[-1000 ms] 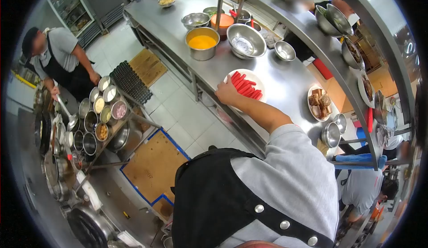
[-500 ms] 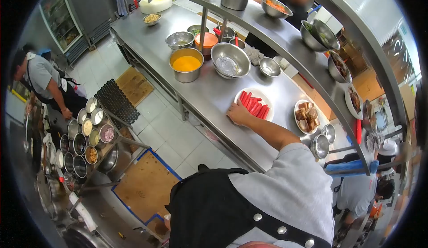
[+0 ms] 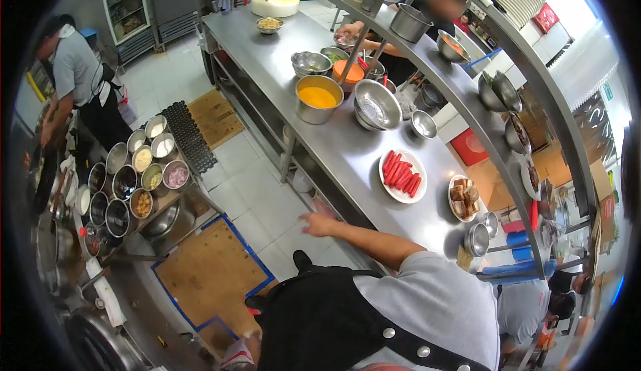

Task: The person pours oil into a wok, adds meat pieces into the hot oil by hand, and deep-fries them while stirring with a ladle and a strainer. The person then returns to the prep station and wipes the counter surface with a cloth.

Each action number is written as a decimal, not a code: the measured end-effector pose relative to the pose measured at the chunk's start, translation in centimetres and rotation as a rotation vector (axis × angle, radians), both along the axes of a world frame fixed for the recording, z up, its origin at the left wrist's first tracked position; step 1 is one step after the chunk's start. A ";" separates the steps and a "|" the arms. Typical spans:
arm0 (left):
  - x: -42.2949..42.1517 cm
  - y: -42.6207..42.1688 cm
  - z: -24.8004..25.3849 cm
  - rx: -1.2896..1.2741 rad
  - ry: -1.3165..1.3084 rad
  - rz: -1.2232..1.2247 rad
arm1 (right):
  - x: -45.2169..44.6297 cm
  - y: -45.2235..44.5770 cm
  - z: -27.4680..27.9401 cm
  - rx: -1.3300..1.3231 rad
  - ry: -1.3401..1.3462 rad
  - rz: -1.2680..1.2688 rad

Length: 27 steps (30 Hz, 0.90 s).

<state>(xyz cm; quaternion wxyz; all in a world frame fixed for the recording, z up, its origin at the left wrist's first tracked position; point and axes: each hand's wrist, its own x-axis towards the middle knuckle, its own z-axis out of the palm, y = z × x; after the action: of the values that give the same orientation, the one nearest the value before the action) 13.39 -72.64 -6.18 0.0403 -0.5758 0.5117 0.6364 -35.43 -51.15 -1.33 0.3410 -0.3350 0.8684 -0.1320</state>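
Observation:
My right hand [image 3: 318, 225] hangs over the floor beside the steel table's front edge. Its fingers stretch out to the left, somewhat apart, and nothing shows in them. Up and to the right of it, red sausage-like sticks [image 3: 402, 174] lie on a white plate [image 3: 418, 193] on the steel table [image 3: 354, 154]. Beyond that plate, a dish of browned meat chunks [image 3: 463, 197] sits near the far edge. At the lower left, only a blurred part of my left hand [image 3: 252, 345] shows by my apron. A white and red thing is near it; the fingers are hidden.
A pot of orange liquid [image 3: 318, 101] and steel bowls [image 3: 378, 105] stand farther along the table. An overhead shelf [image 3: 461, 81] carries more bowls. On my left is a rack of ingredient tins [image 3: 142, 159]. One person [image 3: 83, 84] works at the left, another behind the shelf.
My right hand has left the plate of red sticks and drawn back toward me, off the table. The view has shifted. The person behind the shelf now has hands over a bowl.

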 end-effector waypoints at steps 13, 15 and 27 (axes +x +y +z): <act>-17.9 -5.4 12.4 0.355 0.983 0.223 | 15.0 -16.9 11.0 -0.562 -0.270 0.136; -17.8 -6.1 14.0 0.420 0.986 0.240 | 14.5 -16.1 12.2 -0.624 -0.270 0.093; -18.9 -2.1 20.9 0.107 0.973 0.160 | 7.4 -10.8 15.1 -0.935 -0.799 -0.217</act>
<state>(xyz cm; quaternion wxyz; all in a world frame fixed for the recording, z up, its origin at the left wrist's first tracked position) -5.49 -74.75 14.70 -0.2228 -0.2467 0.3921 0.8577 -28.07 -62.00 13.80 0.4415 -0.2833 0.5533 -0.6471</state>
